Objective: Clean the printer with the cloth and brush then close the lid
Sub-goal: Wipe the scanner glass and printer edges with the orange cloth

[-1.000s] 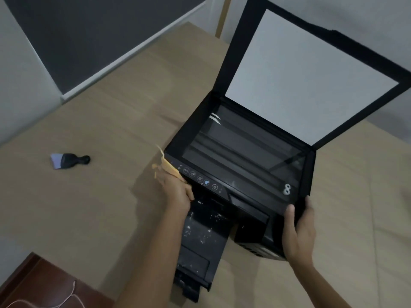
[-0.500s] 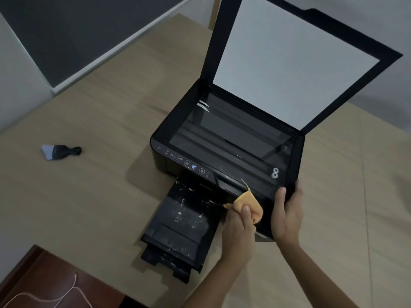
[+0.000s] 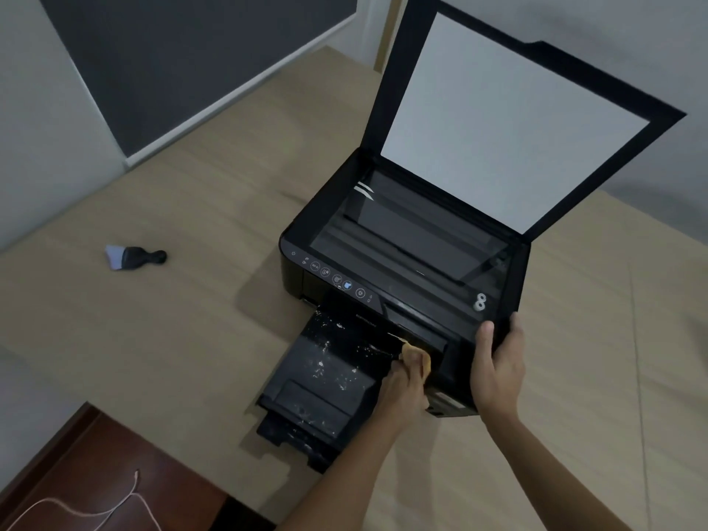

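Mid-stage of the cleaning task. The printer (image 3: 402, 270) stood on the bench (image 3: 191, 339) with its lid (image 3: 509, 120) raised upright, exposing the scanner glass (image 3: 406, 239). The left hand (image 3: 406, 385) was clenched around the orange cloth (image 3: 415, 356), its grip pressing the cloth against the front of the printer at the inner end of the output tray (image 3: 325, 381), just below the paper slot. The right hand (image 3: 498, 366) grasped the near right corner of the printer body, thumb on top, apparently to steady the machine. The tray was pulled out and speckled with pale debris across most of its surface, which suggested that wiping there was unfinished. The glass looked dark and largely free of specks, though whether it had been wiped could not be told. The brush (image 3: 134, 257) lay untouched on the bench, well apart to the left of the printer, so the brushing step appeared to remain. The lid was not yet closed. By this reading, cloth work was under way, with brushing and lid closure left to do.
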Demonstrator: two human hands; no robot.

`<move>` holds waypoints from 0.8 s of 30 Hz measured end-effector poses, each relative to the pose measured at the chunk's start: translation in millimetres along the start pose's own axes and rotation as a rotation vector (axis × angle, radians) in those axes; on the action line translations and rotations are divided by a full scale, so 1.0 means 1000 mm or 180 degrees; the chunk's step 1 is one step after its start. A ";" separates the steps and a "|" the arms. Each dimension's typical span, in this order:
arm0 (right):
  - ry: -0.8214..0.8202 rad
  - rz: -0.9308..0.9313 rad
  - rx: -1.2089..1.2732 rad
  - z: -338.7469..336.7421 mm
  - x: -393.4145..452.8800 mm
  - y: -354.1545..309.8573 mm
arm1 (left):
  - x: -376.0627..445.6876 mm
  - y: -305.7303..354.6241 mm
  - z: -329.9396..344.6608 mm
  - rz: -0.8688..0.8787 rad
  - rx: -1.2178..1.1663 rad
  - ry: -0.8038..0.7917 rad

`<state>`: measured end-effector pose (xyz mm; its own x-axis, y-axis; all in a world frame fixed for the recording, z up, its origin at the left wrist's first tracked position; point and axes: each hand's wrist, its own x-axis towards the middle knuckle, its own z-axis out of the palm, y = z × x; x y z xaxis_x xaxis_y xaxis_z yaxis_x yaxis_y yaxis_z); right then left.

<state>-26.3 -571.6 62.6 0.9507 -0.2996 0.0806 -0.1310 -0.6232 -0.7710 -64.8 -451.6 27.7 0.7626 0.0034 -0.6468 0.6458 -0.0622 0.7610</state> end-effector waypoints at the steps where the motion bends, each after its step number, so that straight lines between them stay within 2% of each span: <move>1: 0.0005 0.0002 -0.0013 0.000 0.001 0.000 | -0.001 0.003 -0.002 -0.0073 -0.0048 -0.0038; 4: -0.0008 -0.0017 -0.0022 0.000 -0.002 -0.001 | -0.003 0.006 -0.007 -0.0208 -0.0137 -0.0079; 8: 0.0038 -0.0097 -0.0044 0.000 -0.001 -0.003 | -0.012 0.005 -0.005 -0.0108 -0.0149 0.0091; 12: 0.0060 -0.0113 -0.0118 0.002 0.001 -0.001 | -0.023 0.016 -0.005 -0.0510 -0.1108 -0.0240; 14: 0.0062 -0.0107 -0.0112 0.002 0.002 0.000 | -0.023 0.017 -0.002 -0.0454 -0.0772 -0.0326; 16: 0.0036 -0.0090 -0.0076 0.003 0.001 0.001 | -0.021 0.008 0.003 -0.0279 -0.0384 -0.0189; 19: 0.0065 -0.0068 -0.0069 0.002 0.002 0.001 | -0.014 -0.004 0.008 -0.0204 -0.0391 0.0008; 22: 0.0046 -0.0047 -0.0060 0.001 0.000 0.001 | -0.016 -0.003 0.017 -0.0480 -0.1234 0.0192; 24: 0.0078 -0.0073 -0.0063 0.001 0.001 0.001 | -0.020 0.005 0.029 -0.0838 -0.2192 -0.0056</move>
<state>-25.5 -571.5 61.0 0.9463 -0.3025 0.1137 -0.1151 -0.6442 -0.7562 -78.0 -480.7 43.7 0.5822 -0.0846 -0.8086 0.6891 0.5792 0.4356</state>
